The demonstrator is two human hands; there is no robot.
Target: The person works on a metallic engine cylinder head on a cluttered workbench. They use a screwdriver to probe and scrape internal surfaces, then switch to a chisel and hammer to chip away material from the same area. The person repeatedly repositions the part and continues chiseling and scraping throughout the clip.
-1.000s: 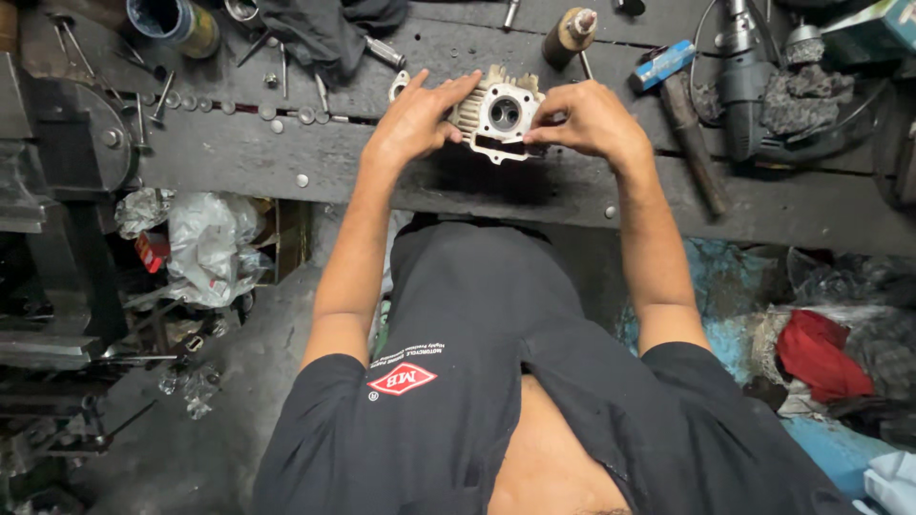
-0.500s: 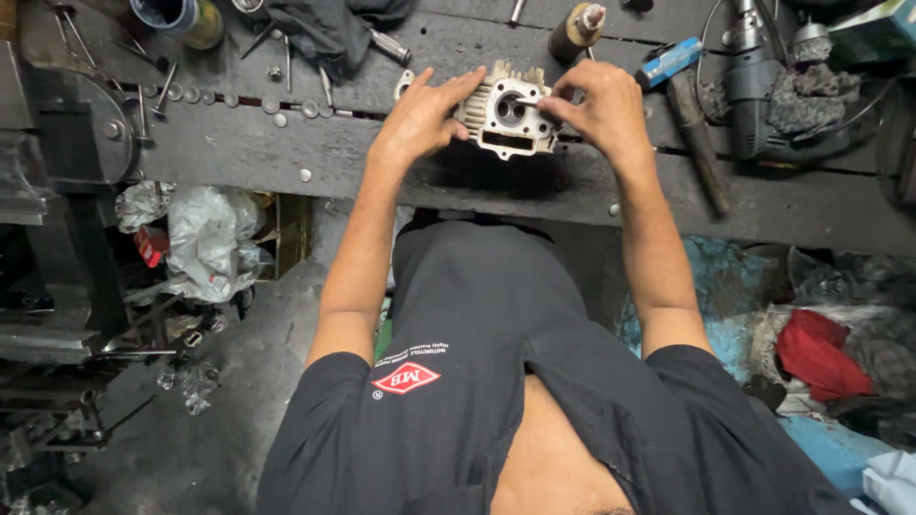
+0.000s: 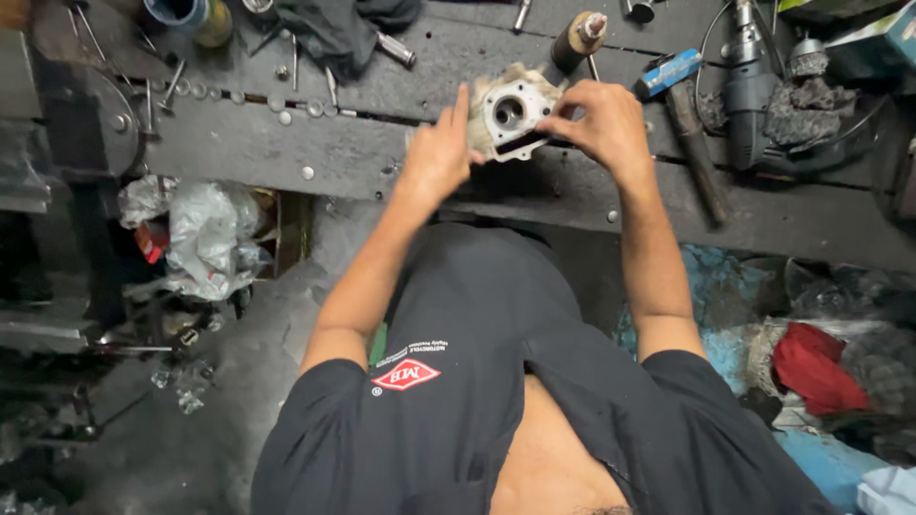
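Both of my hands hold a grey metal engine cylinder (image 3: 510, 113) with a round bore just above the dark workbench (image 3: 286, 143). My left hand (image 3: 441, 157) presses against its left side, with one finger stretched up along it. My right hand (image 3: 603, 122) grips its right edge with the fingertips. A dark thin strip (image 3: 525, 144) lies along the cylinder's lower edge by those fingertips; I cannot tell what it is. The flat face with the bore is turned toward me.
On the bench lie a hammer (image 3: 694, 138), an electric drill (image 3: 747, 86), a dark cloth (image 3: 343, 24), a blue and yellow can (image 3: 196, 13) and scattered bolts. Crumpled plastic bags (image 3: 202, 238) sit below left, and a red cloth (image 3: 813, 367) lies on the floor at right.
The cylinder has been turned in my hands, so its flat face with the bore now points at me. My left hand has slid to its side with a finger extended.
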